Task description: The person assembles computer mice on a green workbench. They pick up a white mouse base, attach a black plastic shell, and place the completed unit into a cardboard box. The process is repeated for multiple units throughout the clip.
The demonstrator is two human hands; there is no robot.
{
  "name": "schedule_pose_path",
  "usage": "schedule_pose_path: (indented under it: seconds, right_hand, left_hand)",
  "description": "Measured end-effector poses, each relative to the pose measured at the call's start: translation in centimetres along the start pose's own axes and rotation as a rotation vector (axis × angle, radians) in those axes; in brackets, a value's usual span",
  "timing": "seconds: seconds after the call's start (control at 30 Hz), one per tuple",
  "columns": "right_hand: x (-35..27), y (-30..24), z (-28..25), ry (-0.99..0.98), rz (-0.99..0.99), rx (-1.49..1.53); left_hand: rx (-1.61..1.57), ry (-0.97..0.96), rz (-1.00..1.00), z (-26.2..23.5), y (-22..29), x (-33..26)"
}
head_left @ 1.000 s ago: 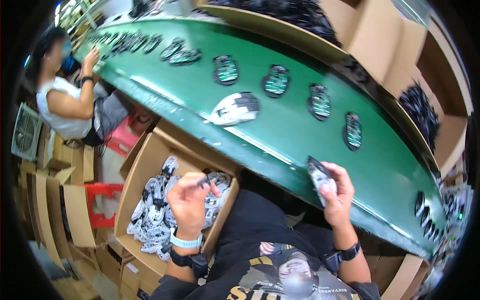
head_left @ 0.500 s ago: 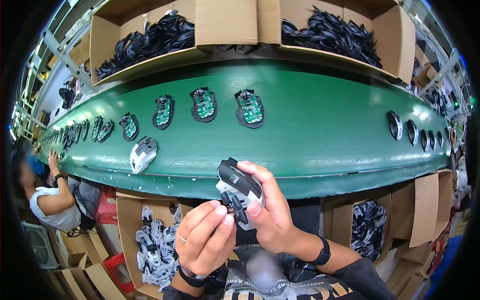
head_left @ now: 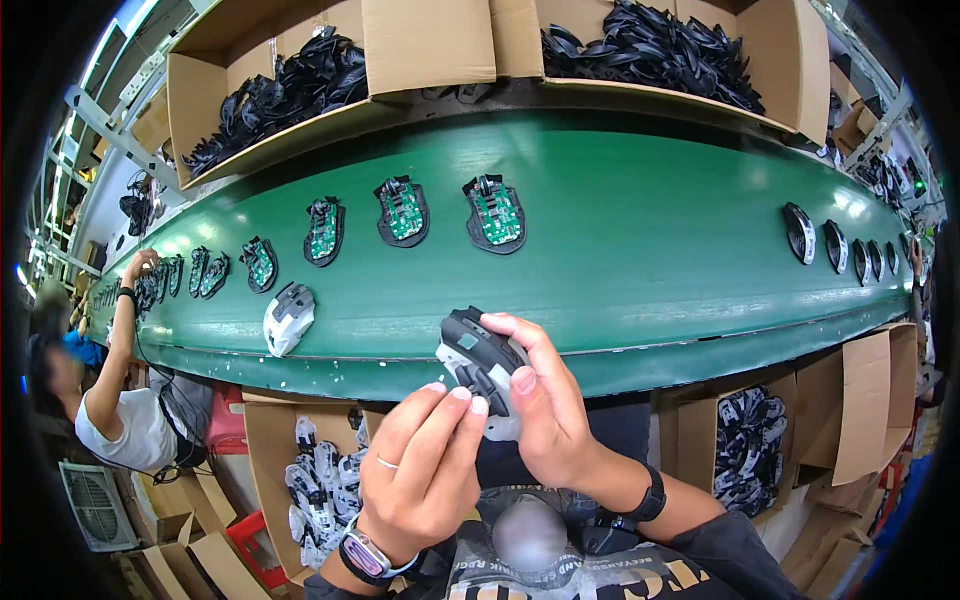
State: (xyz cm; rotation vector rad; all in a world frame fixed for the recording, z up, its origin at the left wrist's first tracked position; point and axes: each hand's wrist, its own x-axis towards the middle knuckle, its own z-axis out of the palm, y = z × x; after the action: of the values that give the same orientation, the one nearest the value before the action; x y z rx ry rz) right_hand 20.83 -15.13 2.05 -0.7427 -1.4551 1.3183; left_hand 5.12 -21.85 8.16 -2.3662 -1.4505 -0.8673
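Note:
My right hand [head_left: 552, 425] is wrapped round a black-and-white computer mouse shell [head_left: 478, 335], its fingers on the far side and the thumb on the near right edge. My left hand [head_left: 420, 465] is closed, its fingertips pressed together at a dark side piece [head_left: 488, 384] that lies against the shell's left flank. How the fingers grip this piece is partly hidden. Another white-and-black mouse shell [head_left: 289, 318] lies on the green conveyor belt [head_left: 640, 250], left of my hands. Beyond it sit several mouse bases with green circuit boards [head_left: 495, 213].
Cartons of black plastic parts [head_left: 660, 55] stand behind the belt. Below its near edge are a carton of white shells [head_left: 325, 475] on the left and a carton of dark-and-white parts [head_left: 748, 450] on the right. Several mice [head_left: 800, 233] lie far right. A co-worker's arm [head_left: 120, 330] reaches over the belt's left.
The dark side piece has come closer against the shell's flank, and my left fingertips have moved right onto it. The co-worker's arm reaches farther over the belt. The view has shifted slightly.

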Motion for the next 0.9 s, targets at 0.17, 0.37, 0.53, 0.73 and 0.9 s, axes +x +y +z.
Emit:
schedule_pose_path:
  seconds: [0.17,0.37,0.53,0.73,0.9]
  right_hand:
    - [0.1,0.1,0.9,-0.044,0.148,0.265]
    - [0.6,1.0,1.0,-0.043,0.092,0.187]
    - [1.5,-0.5,1.0,-0.060,0.140,0.165]
    - [7.5,-0.4,-2.2,-0.086,-0.196,-0.554]
    - [19.1,-1.8,-9.4,-0.294,-0.324,-0.735]
  left_hand:
    - [0.025,-0.098,-0.066,0.3,0.1,0.0]
    - [-0.234,-0.022,-0.209,0.7,-1.6,-1.5]
    - [-1.503,0.201,-0.809,3.5,-3.6,0.0]
    - [-1.812,-0.068,-0.849,7.2,-8.6,6.5]
    - [-1.782,0.022,-0.596,13.4,-13.8,10.6]
